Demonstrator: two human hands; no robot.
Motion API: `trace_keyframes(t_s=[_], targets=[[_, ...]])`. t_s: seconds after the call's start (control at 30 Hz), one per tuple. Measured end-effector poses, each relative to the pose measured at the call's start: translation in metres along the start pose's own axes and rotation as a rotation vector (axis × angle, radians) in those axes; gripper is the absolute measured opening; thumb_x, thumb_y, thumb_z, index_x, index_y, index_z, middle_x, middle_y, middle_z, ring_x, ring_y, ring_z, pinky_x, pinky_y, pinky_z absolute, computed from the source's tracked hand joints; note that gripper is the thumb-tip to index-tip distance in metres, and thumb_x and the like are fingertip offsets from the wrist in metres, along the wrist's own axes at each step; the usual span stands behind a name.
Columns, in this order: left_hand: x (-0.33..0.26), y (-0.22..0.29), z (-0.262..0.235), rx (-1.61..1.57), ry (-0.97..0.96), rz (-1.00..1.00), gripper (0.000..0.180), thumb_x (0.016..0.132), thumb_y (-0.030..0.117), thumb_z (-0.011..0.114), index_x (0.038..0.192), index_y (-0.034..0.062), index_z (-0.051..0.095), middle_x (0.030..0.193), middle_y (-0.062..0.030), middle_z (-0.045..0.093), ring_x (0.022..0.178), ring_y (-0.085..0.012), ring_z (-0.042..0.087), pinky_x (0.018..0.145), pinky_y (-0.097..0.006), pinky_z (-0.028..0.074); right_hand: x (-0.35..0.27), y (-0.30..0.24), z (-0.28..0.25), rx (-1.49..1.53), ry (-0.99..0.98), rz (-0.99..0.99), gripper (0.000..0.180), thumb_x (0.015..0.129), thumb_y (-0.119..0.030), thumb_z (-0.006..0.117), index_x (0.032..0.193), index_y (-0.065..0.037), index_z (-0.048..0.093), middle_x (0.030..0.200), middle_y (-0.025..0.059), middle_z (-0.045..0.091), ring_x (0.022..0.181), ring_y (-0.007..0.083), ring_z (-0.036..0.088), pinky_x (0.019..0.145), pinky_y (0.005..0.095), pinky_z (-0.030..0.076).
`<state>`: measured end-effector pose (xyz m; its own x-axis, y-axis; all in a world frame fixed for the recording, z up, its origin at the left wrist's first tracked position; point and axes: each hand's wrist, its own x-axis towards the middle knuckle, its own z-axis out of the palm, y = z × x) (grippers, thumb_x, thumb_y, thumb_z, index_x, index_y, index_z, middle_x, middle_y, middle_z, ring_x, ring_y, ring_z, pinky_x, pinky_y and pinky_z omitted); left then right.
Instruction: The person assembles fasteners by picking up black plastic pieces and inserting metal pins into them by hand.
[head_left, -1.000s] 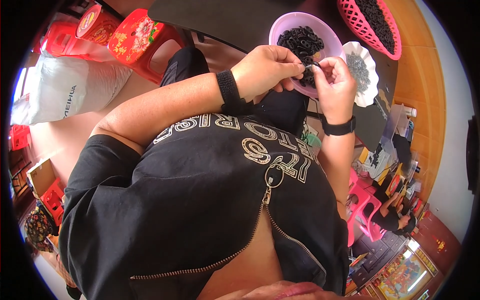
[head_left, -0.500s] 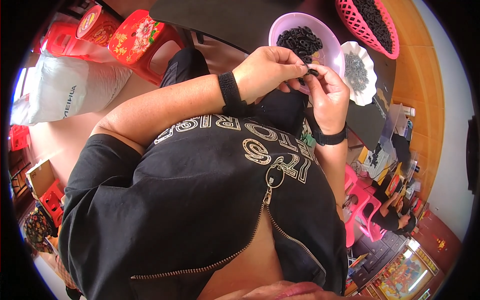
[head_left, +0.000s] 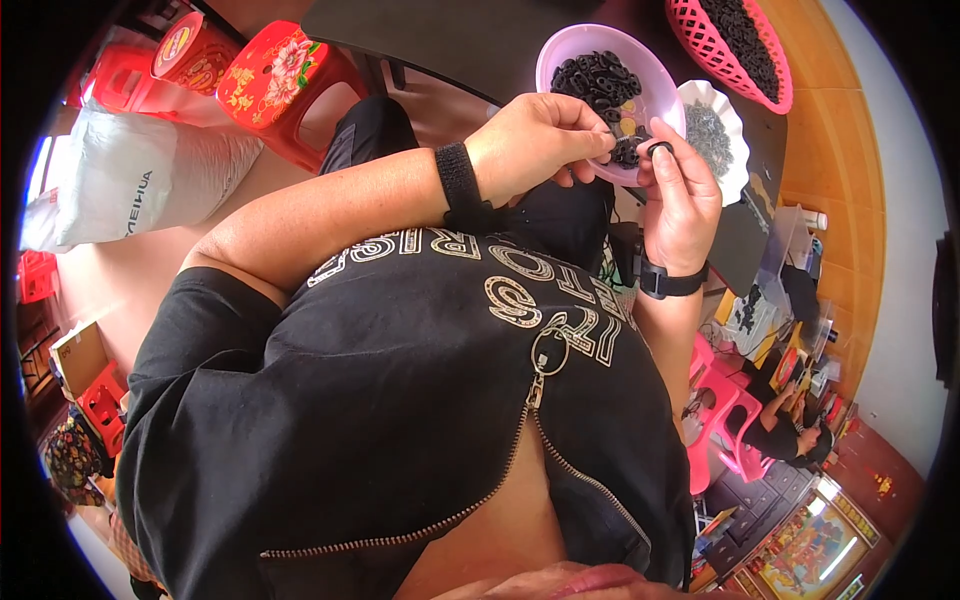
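My left hand (head_left: 535, 140), with a black wristband, reaches in from the left and pinches a small black part at the near rim of a purple bowl (head_left: 655, 75). The bowl is part-filled with black rubber-like pieces (head_left: 598, 75). Opposite it, my right hand (head_left: 682, 200), wearing a black watch, holds a small black ring (head_left: 660, 149) between thumb and fingertips. The two hands nearly touch at the fingertips. A black shirt with a zipper fills the lower picture.
A white scalloped dish (head_left: 712, 128) of small dark bits and a pink basket (head_left: 735, 45) of black pieces sit on the dark table (head_left: 450, 30). Red stools (head_left: 270, 75) and a white sack (head_left: 130, 180) stand at left. Another person (head_left: 785, 430) sits at lower right.
The hands stayed at the bowl's near rim. My right hand drew slightly back and down, and the black ring now shows at its fingertips.
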<state>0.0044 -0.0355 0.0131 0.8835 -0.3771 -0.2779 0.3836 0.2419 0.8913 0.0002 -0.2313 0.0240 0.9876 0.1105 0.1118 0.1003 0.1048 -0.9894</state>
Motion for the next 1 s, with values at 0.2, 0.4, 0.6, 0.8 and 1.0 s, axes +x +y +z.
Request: trace_keyframes(t_s=[0.2,0.4,0.6,0.8,1.0], targets=[[-0.002,0.001,0.003,0.036,-0.009,0.004,0.010,0.092,0.016,0.063,0.091,0.0055,0.064,0.067,-0.0002,0.061,0.053,-0.0046,0.054,0.048,-0.018,0.044,-0.002,0.000,0.005,0.020,-0.005,0.015,0.023,0.092,0.000,0.057,0.114,0.003,0.061,0.096,0.0066,0.067,0.085,0.0097,0.062,0.077,0.0210,0.048],[-0.006,0.007,0.006,0.053,-0.016,0.003,0.012,0.092,0.017,0.063,0.092,0.0044,0.064,0.066,-0.0014,0.060,0.050,-0.0052,0.052,0.039,-0.019,0.039,-0.002,0.004,0.004,0.073,-0.004,0.024,0.015,0.091,0.000,0.060,0.106,0.002,0.061,0.088,0.0040,0.066,0.079,0.0088,0.061,0.074,0.0200,0.047],[-0.006,0.007,0.006,0.076,-0.022,-0.009,0.013,0.092,0.017,0.063,0.091,0.0037,0.063,0.065,-0.0022,0.059,0.047,-0.0056,0.050,0.035,-0.020,0.037,-0.004,0.003,0.007,-0.058,0.009,-0.019,0.016,0.090,-0.001,0.062,0.105,0.001,0.065,0.088,0.0012,0.066,0.076,0.0059,0.058,0.070,0.0180,0.045],[-0.007,0.008,0.007,0.056,-0.002,-0.013,0.013,0.092,0.016,0.063,0.092,0.0030,0.062,0.063,-0.0030,0.058,0.041,-0.0069,0.047,0.031,-0.021,0.033,-0.005,0.002,0.011,-0.180,0.049,-0.074,0.016,0.090,0.000,0.062,0.105,0.000,0.067,0.086,-0.0025,0.063,0.073,0.0029,0.052,0.067,0.0161,0.042],[-0.007,0.008,0.006,0.051,-0.010,-0.019,0.013,0.092,0.016,0.062,0.092,0.0026,0.061,0.062,-0.0032,0.056,0.036,-0.0079,0.045,0.029,-0.021,0.033,-0.004,-0.001,0.016,-0.264,0.057,-0.108,0.015,0.090,0.000,0.062,0.104,0.001,0.067,0.083,-0.0043,0.060,0.071,0.0020,0.050,0.065,0.0153,0.040]])
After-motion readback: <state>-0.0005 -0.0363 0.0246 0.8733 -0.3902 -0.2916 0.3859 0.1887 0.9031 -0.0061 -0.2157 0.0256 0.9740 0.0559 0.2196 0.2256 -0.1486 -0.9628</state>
